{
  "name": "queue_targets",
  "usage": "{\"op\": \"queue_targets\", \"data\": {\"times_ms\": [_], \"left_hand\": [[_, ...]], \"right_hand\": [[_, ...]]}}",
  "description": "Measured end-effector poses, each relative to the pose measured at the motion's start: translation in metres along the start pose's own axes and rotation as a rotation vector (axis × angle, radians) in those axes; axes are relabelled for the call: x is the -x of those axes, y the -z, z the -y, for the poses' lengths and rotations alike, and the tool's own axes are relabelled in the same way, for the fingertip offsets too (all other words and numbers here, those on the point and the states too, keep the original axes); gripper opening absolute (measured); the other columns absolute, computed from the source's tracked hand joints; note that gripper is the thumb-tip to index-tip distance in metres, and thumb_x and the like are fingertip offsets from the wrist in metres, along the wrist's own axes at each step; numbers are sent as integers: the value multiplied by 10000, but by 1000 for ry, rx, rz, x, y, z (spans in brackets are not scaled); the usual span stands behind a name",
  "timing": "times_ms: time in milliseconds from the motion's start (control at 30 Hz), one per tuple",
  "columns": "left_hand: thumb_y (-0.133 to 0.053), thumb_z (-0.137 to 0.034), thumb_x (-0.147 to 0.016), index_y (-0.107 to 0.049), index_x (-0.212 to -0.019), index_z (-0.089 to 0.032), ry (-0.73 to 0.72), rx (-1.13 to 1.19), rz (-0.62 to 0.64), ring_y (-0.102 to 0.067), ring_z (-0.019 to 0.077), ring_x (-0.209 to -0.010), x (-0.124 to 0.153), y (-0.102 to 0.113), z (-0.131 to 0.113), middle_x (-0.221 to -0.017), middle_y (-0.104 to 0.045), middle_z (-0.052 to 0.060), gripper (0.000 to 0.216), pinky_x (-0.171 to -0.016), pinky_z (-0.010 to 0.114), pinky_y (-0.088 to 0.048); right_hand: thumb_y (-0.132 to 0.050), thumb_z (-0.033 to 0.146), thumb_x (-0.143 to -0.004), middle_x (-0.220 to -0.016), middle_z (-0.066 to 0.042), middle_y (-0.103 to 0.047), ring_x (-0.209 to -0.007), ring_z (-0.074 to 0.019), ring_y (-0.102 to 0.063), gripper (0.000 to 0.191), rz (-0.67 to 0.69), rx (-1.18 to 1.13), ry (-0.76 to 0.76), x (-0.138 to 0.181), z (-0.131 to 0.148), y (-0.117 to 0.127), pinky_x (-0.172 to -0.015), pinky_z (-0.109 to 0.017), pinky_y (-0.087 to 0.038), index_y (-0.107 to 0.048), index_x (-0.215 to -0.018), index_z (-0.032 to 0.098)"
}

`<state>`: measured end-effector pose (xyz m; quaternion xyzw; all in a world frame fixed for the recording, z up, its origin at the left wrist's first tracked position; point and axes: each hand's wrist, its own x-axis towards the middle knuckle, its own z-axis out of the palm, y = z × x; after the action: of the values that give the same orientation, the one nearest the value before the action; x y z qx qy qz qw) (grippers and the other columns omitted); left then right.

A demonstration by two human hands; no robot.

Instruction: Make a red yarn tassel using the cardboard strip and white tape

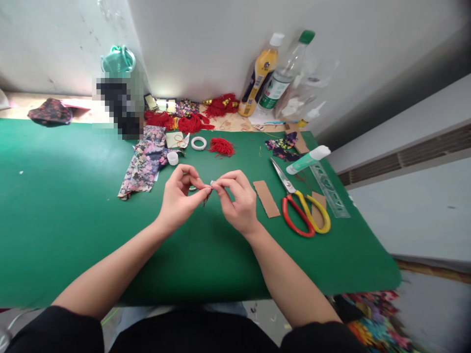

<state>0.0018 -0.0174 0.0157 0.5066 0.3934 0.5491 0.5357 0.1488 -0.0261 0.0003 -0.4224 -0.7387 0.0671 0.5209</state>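
My left hand [180, 193] and my right hand [238, 202] meet fingertip to fingertip above the green table mat [198, 260]. Both are closed in a pinch. Between them is a small bit of dark reddish cord [206, 197], its end hanging below the fingertips. A tiny whitish piece [212, 183] shows at the right fingertips; what it is I cannot make out. Part of a ring-shaped object [193, 188] peeks out behind my left fingers. Right of my right hand lies a cardboard strip [267, 199], then scissors [290, 189] with one red and one yellow handle.
Behind the hands are a red tassel [222, 146], a tape roll [198, 143], a white cap [172, 158] and floral fabric [144, 164]. A glue stick [308, 160] and clear ruler [330, 189] lie at right. Two bottles [259, 73] stand by the wall.
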Motion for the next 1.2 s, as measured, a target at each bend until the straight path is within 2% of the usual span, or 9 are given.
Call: {"op": "queue_targets", "data": {"times_ms": [167, 300, 433, 533, 667, 833, 1067, 1200], "left_hand": [[-809, -132, -562, -492, -801, -189, 182, 178, 17, -584, 88, -570, -5, 2, -5, -576, -606, -75, 401, -601, 225, -499], [-791, -71, -518, -495, -805, -183, 352, 330, 31, -614, 108, -632, -7, 3, -7, -521, -582, -83, 427, -634, 225, -495], [-728, -43, -517, -489, -825, -173, 543, 401, 62, -542, 69, -510, -8, 3, -7, -498, -510, -116, 411, -552, 204, -454], [-704, -47, -513, -481, -851, -176, 615, 418, 69, -499, 55, -469, -7, 3, -7, -526, -473, -127, 425, -520, 212, -447], [-705, -27, -500, -479, -872, -189, 644, 448, 55, -522, 65, -497, -8, 3, -8, -573, -492, -115, 465, -514, 216, -446], [-618, 51, -506, -543, -824, -158, 842, 529, 23, -577, 64, -557, -11, 4, -9, -639, -577, -47, 388, -549, 182, -469], [-570, 98, -515, -578, -772, -139, 898, 558, -17, -592, 61, -550, -13, 4, -9, -647, -608, -20, 349, -546, 167, -482], [-599, 54, -538, -578, -783, -149, 854, 544, 48, -580, 71, -511, -11, 6, -7, -617, -597, -32, 319, -510, 187, -466]], "right_hand": [[-570, 137, -894, -814, -21, -575, -756, -142, -579, 82, 24, -43, 23, 0, 0, 1, -672, -294, -486, -600, -852, 201], [-570, 152, -897, -813, -23, -586, -753, -148, -584, 84, 35, -66, 16, 0, 1, 3, -665, -306, -496, -607, -856, 216], [-562, 162, -901, -803, -25, -589, -738, -149, -586, 94, 71, -75, 18, 1, 3, 3, -647, -310, -502, -626, -861, 218], [-567, 158, -899, -792, -20, -579, -724, -140, -585, 99, 91, -91, 14, 1, 3, 3, -639, -298, -503, -633, -851, 215], [-586, 159, -892, -793, -8, -576, -729, -130, -588, 94, 77, -160, -55, 1, 3, 3, -642, -287, -501, -641, -845, 219], [-579, 211, -908, -787, -1, -557, -724, -121, -572, 106, 122, -262, -128, -1, 2, 2, -649, -282, -489, -637, -819, 211], [-582, 276, -911, -758, 3, -549, -701, -115, -552, 173, 172, -376, -206, -3, 0, 4, -644, -274, -474, -639, -769, 197], [-581, 282, -911, -768, 0, -570, -718, -122, -568, 164, 203, -400, -198, -4, -1, 5, -666, -284, -484, -657, -789, 205]]}}
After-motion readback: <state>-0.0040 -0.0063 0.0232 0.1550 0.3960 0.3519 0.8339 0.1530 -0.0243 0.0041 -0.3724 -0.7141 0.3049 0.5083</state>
